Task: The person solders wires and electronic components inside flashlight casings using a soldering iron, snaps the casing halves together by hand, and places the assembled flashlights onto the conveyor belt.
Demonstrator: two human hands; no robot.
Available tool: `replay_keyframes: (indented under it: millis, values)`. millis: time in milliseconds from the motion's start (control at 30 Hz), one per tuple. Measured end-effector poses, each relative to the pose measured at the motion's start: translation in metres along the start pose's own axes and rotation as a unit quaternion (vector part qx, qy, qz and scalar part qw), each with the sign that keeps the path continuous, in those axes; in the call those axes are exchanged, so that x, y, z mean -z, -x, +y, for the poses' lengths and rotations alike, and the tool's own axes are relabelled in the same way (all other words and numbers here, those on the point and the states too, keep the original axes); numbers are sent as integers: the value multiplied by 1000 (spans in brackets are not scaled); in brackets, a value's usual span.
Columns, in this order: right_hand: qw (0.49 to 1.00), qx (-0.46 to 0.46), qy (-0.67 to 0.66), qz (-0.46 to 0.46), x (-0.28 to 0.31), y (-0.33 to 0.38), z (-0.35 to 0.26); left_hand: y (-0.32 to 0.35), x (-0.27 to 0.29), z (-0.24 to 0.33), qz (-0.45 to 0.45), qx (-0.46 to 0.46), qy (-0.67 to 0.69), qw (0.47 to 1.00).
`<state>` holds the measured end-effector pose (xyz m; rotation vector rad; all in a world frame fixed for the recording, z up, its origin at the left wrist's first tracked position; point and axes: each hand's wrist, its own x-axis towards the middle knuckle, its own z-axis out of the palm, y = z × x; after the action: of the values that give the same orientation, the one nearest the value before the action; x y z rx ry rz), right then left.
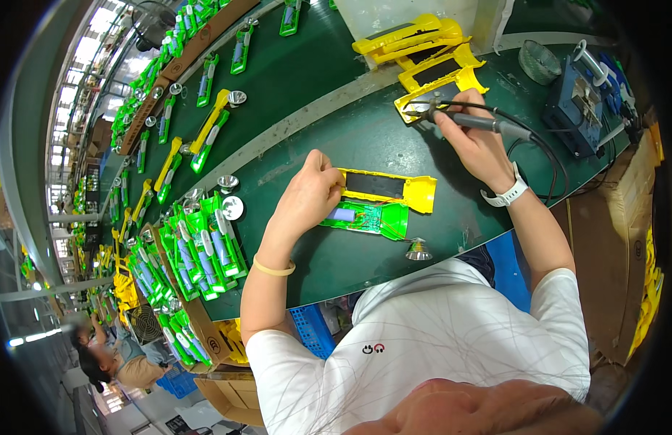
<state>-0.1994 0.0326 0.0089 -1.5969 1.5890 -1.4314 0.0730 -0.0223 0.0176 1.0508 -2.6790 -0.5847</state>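
Note:
My left hand [310, 192] is closed at the left end of a yellow casing half [421, 193] with a dark panel, its fingertips mostly hidden. Just below that half, a green casing half [386, 220] holds a blue battery [341, 214], a circuit board and thin wires. Its wires run to a silver reflector cup [418, 251] lying on the bench. In my right hand [477, 141] is a soldering iron [475, 122] with a grey handle and black cable. The iron's tip end points left, over the nearest of the stacked yellow casing halves [415, 32].
A blue soldering station [574, 109] with a solder spool [591, 61] stands at the far right, beside a round mesh-like tin [539, 61]. Left of me, a cardboard box [198, 319] is packed with green assemblies [205, 250]. More units lie along the green conveyor [278, 83]. Another person [125, 362] sits further left.

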Motion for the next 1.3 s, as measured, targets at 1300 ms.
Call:
replay_keyframes:
  millis: [1300]
  values:
    - [919, -160, -358, -39, 23, -22, 74, 21, 3, -24, 66, -8, 139, 988]
